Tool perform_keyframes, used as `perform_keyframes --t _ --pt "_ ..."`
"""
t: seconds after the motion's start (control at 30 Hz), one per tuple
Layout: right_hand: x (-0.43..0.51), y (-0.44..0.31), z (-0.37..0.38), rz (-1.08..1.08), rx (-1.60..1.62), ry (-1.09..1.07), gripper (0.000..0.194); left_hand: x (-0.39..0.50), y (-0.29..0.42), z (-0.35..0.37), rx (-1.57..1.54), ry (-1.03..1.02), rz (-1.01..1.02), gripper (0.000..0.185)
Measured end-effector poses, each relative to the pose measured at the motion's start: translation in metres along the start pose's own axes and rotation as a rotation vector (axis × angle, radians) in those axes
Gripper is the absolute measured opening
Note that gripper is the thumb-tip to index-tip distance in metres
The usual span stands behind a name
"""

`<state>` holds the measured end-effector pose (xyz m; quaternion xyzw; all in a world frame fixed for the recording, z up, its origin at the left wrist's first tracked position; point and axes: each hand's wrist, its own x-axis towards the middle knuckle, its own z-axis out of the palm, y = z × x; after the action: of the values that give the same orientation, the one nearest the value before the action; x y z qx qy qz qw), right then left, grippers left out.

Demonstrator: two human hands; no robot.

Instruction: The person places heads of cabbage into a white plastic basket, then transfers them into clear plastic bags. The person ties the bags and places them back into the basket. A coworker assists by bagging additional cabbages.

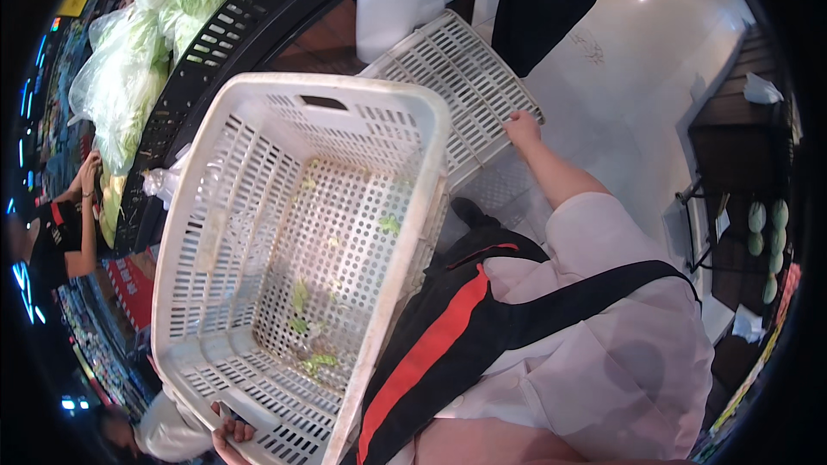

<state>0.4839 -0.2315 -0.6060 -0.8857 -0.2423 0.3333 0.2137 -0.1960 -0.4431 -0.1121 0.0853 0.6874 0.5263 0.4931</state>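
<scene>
A large white plastic basket (213, 232) with slotted walls is tilted in front of me, its inside facing up toward me. Scraps of green leaf lie on its perforated bottom. My left hand (234, 438), at the lower edge of the view, has its fingers hooked through the handle slot in the basket's near end. Beyond the basket, my right hand (524, 130) grips the edge of a second pale plastic crate (465, 90). That crate shows a slotted face and is partly hidden behind the first basket.
Bagged Chinese cabbages (129, 71) are piled on a black-rimmed display stand (213, 32) at left. A roll of plastic bags (400, 6) hangs by its edge. Dark cloth (549, 0) stands beyond the crate. Two other people (61, 232) are at left; one touches the produce.
</scene>
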Motion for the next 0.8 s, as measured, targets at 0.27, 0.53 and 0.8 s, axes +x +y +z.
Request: perform_keyframes --t 0.27,0.53,0.8 --pt "0.006 -0.054 0.061 -0.236 0.027 -0.141 0.029 -0.076 -0.02 0.019 -0.022 0.297 0.029 0.042" --pt "-0.044 -0.123 0.171 -0.402 0.069 -0.569 0.044 -0.042 -0.092 0.069 0.345 0.43 0.2 0.053" --pt "-0.051 -0.155 0.216 -0.223 -0.048 -0.648 0.061 -0.001 -0.137 0.073 0.525 0.478 0.136 0.056"
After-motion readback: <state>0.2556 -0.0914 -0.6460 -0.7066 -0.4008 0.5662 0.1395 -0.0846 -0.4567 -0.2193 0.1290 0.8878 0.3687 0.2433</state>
